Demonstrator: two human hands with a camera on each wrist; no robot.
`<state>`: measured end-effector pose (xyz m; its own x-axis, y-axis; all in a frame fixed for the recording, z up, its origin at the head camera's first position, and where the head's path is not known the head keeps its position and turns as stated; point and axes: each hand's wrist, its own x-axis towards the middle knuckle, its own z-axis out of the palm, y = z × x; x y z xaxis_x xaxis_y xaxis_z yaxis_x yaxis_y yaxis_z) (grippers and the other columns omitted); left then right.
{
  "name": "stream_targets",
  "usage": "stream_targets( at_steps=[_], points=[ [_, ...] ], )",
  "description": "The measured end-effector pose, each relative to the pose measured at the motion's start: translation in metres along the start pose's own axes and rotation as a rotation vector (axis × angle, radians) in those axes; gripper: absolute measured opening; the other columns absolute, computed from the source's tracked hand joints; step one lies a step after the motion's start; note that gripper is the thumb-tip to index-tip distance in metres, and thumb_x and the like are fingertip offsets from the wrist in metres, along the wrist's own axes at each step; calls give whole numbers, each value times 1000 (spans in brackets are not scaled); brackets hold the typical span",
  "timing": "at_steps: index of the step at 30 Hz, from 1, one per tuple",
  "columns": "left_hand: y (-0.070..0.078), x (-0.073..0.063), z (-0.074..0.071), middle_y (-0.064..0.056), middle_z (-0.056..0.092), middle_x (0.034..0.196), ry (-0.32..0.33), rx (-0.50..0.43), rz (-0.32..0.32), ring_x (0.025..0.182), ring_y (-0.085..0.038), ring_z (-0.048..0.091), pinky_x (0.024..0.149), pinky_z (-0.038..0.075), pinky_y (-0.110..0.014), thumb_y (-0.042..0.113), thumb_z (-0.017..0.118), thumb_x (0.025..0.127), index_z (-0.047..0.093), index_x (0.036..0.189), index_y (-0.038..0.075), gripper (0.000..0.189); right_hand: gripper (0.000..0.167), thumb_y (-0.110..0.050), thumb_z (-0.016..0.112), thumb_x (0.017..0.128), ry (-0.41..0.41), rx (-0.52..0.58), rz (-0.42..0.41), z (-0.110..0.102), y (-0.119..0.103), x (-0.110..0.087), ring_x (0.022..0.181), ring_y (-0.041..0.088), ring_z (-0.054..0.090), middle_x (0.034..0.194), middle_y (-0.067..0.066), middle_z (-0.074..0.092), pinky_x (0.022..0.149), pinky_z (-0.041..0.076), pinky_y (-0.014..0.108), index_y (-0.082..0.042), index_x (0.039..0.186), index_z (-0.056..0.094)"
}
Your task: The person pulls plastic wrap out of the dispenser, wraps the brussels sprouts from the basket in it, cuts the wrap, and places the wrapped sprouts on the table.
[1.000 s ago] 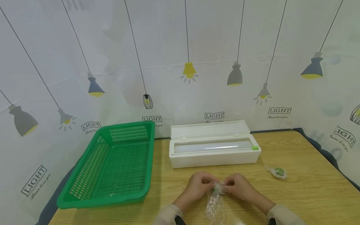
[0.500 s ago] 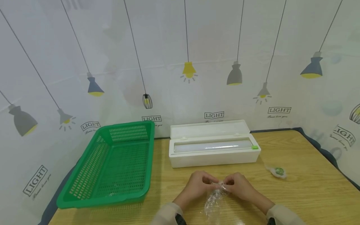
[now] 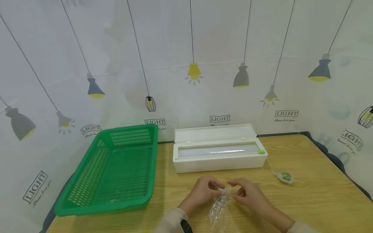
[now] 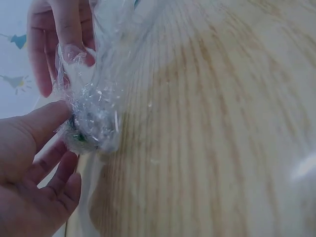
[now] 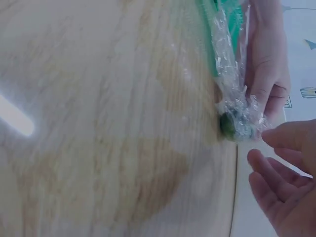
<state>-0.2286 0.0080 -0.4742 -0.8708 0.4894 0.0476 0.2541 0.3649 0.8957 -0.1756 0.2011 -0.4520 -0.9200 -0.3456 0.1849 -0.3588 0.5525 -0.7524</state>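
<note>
Just in front of the white box, my left hand (image 3: 201, 191) pinches a crumpled clear cling film bundle (image 3: 219, 204) between thumb and fingers. Inside it a small round dark green thing (image 5: 227, 125) shows in the right wrist view. A loose tail of film trails toward me. My right hand (image 3: 248, 193) is at the bundle's right side, thumb and forefinger spread apart, thumb tip close to the film. In the right wrist view its fingers are loosely bent and hold nothing. A second wrapped green piece (image 3: 287, 176) lies on the table to the right.
A white cling film dispenser (image 3: 221, 165) stands at the back, lid raised, its roll (image 3: 215, 151) visible and a green slider (image 3: 261, 151) at its right end. A green plastic basket (image 3: 150, 181) is on the left. A patterned curtain (image 3: 175, 81) hangs behind the wooden table (image 3: 317, 194).
My right thumb and forefinger have come away from the pinched film and opened, and the right hand has shifted slightly right. The left hand keeps its hold. The view has tilted slightly.
</note>
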Motion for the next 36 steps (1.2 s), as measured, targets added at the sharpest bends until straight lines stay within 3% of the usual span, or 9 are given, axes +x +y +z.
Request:
stream_targets(
  at_steps=[4, 11, 16, 19, 23, 31, 36],
  points=[
    [-1, 0, -1, 11, 60, 88, -2, -12, -4, 78, -6, 56, 71, 47, -22, 18, 78, 72, 72, 85, 14, 15, 22, 2, 66, 79, -1, -12, -33, 9, -1, 2, 76, 14, 61, 93, 11, 62, 67, 50, 21, 5, 101, 64],
    [-4, -1, -8, 10, 59, 92, -98, -49, -15, 85, -6, 56, 76, 46, -23, 19, 69, 82, 72, 94, 13, 14, 13, -10, 70, 78, 44, 12, 87, 16, 4, 8, 80, 17, 62, 86, 1, 67, 70, 51, 23, -6, 90, 70],
    [-4, 0, -13, 8, 63, 92, -128, -60, -5, 83, -4, 58, 75, 47, -21, 10, 67, 83, 71, 95, 10, 13, 9, -11, 73, 76, 63, 52, 83, 20, 8, 13, 73, 12, 61, 79, 0, 66, 66, 50, 22, -6, 81, 67],
    [-4, 2, -12, 7, 66, 90, -121, -56, -2, 81, -4, 59, 72, 48, -20, 9, 69, 81, 71, 94, 9, 13, 8, -6, 72, 75, 60, 61, 29, 21, 8, 15, 72, 8, 58, 79, -1, 64, 66, 50, 23, -8, 79, 65],
    [-3, 4, -12, 6, 67, 90, -113, -48, -5, 80, -5, 60, 71, 48, -21, 10, 70, 81, 72, 93, 9, 13, 10, -1, 70, 76, 39, -30, -80, 19, 7, 12, 72, 6, 56, 80, -4, 62, 66, 50, 23, -8, 84, 70],
    [0, 3, -13, 2, 68, 93, -113, -61, -27, 84, -10, 62, 71, 50, -24, 10, 70, 80, 72, 92, 7, 12, 26, 4, 66, 76, -137, -168, -284, 11, 3, 1, 74, 5, 55, 85, -4, 59, 63, 49, 22, 0, 102, 67],
    [-1, 3, -13, 2, 67, 93, -110, -79, -45, 84, -11, 62, 71, 50, -26, 9, 71, 80, 72, 91, 8, 12, 39, -7, 72, 74, -224, -263, -274, 10, 2, -4, 82, 5, 52, 96, -6, 53, 67, 48, 24, -8, 112, 61]
  ],
)
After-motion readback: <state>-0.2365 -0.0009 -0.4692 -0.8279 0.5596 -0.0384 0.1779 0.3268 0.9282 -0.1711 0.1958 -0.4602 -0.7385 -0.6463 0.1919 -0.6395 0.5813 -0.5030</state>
